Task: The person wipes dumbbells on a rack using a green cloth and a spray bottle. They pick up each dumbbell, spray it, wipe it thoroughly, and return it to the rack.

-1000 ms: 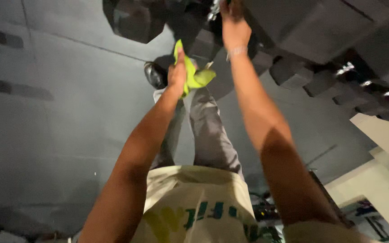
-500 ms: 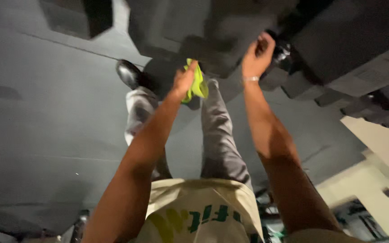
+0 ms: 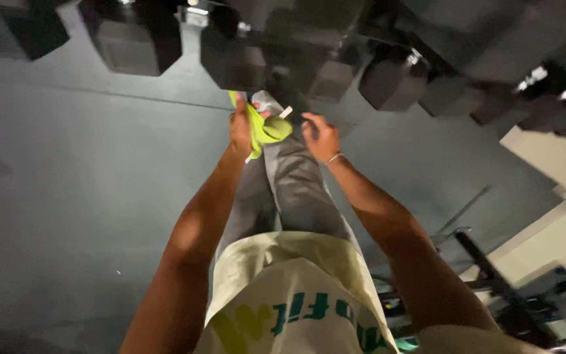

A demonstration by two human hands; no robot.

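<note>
Gripping a bunched yellow-green cloth (image 3: 264, 128), the left hand (image 3: 240, 124) holds it just below a dark hex dumbbell (image 3: 234, 56) on the rack. Right hand (image 3: 320, 136) hangs beside it, fingers loosely spread, holding nothing, near another dumbbell (image 3: 325, 78). Grey floor (image 3: 67, 196) underneath.

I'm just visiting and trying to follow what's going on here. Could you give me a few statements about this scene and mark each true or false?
1. The left hand grips a yellow-green cloth. True.
2. The right hand holds a spray bottle. False: it holds nothing visible, fingers spread.
3. Dark dumbbells sit in a row above the hands. True.
4. The right wrist is bare. False: it wears a thin bracelet.
5. The floor is bright white. False: it is dark grey.
</note>
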